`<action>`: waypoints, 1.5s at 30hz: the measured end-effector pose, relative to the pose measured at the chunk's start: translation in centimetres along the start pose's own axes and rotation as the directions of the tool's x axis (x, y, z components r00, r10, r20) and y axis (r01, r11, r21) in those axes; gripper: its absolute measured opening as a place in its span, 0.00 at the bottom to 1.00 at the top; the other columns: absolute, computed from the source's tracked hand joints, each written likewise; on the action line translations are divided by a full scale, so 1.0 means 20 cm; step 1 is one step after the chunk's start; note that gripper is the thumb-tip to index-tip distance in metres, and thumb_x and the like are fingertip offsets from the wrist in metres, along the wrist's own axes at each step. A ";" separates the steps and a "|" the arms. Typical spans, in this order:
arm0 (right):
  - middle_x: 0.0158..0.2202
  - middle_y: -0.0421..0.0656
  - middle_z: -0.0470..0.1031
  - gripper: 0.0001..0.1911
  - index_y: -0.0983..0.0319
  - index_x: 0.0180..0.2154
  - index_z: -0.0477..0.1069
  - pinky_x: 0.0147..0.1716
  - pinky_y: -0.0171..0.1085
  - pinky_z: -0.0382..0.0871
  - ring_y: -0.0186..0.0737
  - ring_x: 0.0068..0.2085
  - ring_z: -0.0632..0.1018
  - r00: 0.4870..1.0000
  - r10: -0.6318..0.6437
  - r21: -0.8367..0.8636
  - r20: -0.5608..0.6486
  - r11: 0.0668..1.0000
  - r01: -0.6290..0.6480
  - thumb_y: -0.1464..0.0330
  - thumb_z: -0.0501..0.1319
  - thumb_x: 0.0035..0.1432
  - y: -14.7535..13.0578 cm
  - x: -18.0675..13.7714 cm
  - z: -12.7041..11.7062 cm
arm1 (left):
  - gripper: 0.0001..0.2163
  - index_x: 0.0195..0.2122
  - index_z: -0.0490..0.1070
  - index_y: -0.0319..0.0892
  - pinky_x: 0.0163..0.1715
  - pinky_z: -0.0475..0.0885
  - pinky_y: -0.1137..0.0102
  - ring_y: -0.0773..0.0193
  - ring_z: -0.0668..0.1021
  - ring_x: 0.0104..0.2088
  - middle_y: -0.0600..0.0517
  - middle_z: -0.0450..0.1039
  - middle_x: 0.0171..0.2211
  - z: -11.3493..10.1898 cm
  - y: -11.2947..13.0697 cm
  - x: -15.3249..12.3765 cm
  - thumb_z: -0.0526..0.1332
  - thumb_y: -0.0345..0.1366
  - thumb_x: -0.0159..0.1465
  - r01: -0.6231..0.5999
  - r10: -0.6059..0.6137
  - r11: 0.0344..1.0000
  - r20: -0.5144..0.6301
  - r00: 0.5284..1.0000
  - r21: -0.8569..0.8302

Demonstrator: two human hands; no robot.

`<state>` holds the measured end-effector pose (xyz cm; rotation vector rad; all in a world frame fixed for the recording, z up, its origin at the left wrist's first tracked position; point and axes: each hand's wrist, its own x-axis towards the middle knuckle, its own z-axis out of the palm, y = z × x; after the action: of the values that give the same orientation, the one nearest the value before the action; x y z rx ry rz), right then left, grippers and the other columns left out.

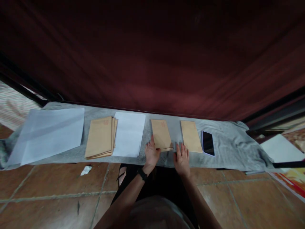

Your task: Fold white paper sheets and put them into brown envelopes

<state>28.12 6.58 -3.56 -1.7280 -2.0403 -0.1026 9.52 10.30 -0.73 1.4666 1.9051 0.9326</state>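
Note:
My left hand (152,155), with a dark watch (142,174) on its wrist, rests at the lower left corner of a small stack of brown envelopes (162,134). Its fingers lie stretched along the stack's left side, and the thumb is by the bottom edge. Flat on the grey cloth, fingers apart, my right hand (182,159) holds nothing. It lies between that stack and another brown envelope (191,136), its fingertips close to that envelope's lower left edge. Whether the fingertips touch it, I cannot tell.
Left of my hands lie a stack of white paper (130,133), a larger pile of brown envelopes (99,136) and big white sheets (56,132). A phone (208,143) lies to the right on the grey cloth (228,144). A dark red curtain (152,70) hangs behind.

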 end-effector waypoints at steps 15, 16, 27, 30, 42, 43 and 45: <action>0.47 0.50 0.76 0.20 0.60 0.53 0.74 0.46 0.43 0.77 0.46 0.46 0.79 0.982 0.188 0.433 0.014 0.884 -0.175 0.63 0.47 0.71 -0.11 0.14 -0.17 | 0.17 0.59 0.68 0.44 0.48 0.77 0.65 0.62 0.81 0.46 0.48 0.78 0.47 -0.03 0.22 -0.12 0.55 0.38 0.71 -0.090 0.172 0.916 0.180 0.969 -0.391; 0.42 0.48 0.77 0.19 0.60 0.46 0.75 0.44 0.42 0.77 0.44 0.42 0.79 0.963 0.270 0.528 0.014 0.816 -0.236 0.59 0.49 0.70 -0.08 0.15 -0.18 | 0.16 0.58 0.69 0.44 0.49 0.77 0.65 0.62 0.80 0.46 0.47 0.78 0.48 -0.03 0.20 -0.11 0.55 0.37 0.70 -0.132 0.202 0.928 0.172 0.964 -0.348; 0.21 0.32 0.68 0.25 0.57 0.24 0.60 0.38 0.41 0.81 0.35 0.25 0.77 0.630 0.712 0.929 0.311 -0.087 -0.360 0.51 0.72 0.45 0.25 0.17 -0.18 | 0.15 0.52 0.74 0.45 0.55 0.75 0.58 0.58 0.78 0.51 0.47 0.77 0.49 -0.06 -0.10 -0.10 0.55 0.29 0.66 -0.389 0.387 0.921 0.158 0.908 -0.021; 0.21 0.32 0.69 0.25 0.57 0.24 0.58 0.38 0.42 0.82 0.36 0.26 0.79 0.596 0.732 0.920 0.329 -0.108 -0.376 0.52 0.72 0.44 0.33 0.15 -0.15 | 0.15 0.51 0.74 0.46 0.54 0.76 0.59 0.58 0.79 0.51 0.47 0.76 0.49 -0.06 -0.13 -0.11 0.55 0.30 0.66 -0.440 0.431 0.898 0.154 0.889 0.027; 0.27 0.50 0.81 0.24 0.63 0.30 0.71 0.26 0.42 0.79 0.46 0.26 0.82 0.484 0.634 0.711 0.603 -0.153 -0.686 0.47 0.65 0.51 0.45 0.07 -0.20 | 0.19 0.61 0.68 0.43 0.62 0.65 0.50 0.48 0.69 0.63 0.41 0.69 0.61 -0.19 -0.13 -0.14 0.53 0.35 0.70 -0.407 0.441 0.806 0.023 0.897 0.429; 0.27 0.51 0.81 0.25 0.63 0.31 0.72 0.25 0.41 0.78 0.46 0.25 0.82 0.472 0.624 0.673 0.622 -0.120 -0.730 0.46 0.64 0.52 0.45 0.06 -0.20 | 0.21 0.64 0.64 0.41 0.64 0.62 0.48 0.46 0.64 0.66 0.39 0.65 0.64 -0.22 -0.15 -0.14 0.53 0.36 0.71 -0.348 0.415 0.805 -0.035 0.909 0.480; 0.26 0.51 0.81 0.27 0.64 0.30 0.74 0.23 0.40 0.76 0.44 0.23 0.80 0.487 0.609 0.638 0.627 -0.041 -0.769 0.45 0.66 0.49 0.44 0.05 -0.20 | 0.26 0.68 0.58 0.36 0.66 0.55 0.43 0.42 0.56 0.70 0.34 0.57 0.68 -0.28 -0.20 -0.13 0.53 0.41 0.71 -0.212 0.344 0.800 -0.140 0.928 0.561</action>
<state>37.60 7.96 -1.69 -1.7002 -0.5774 1.2975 3.50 5.99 -0.38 2.0955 2.2918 0.7488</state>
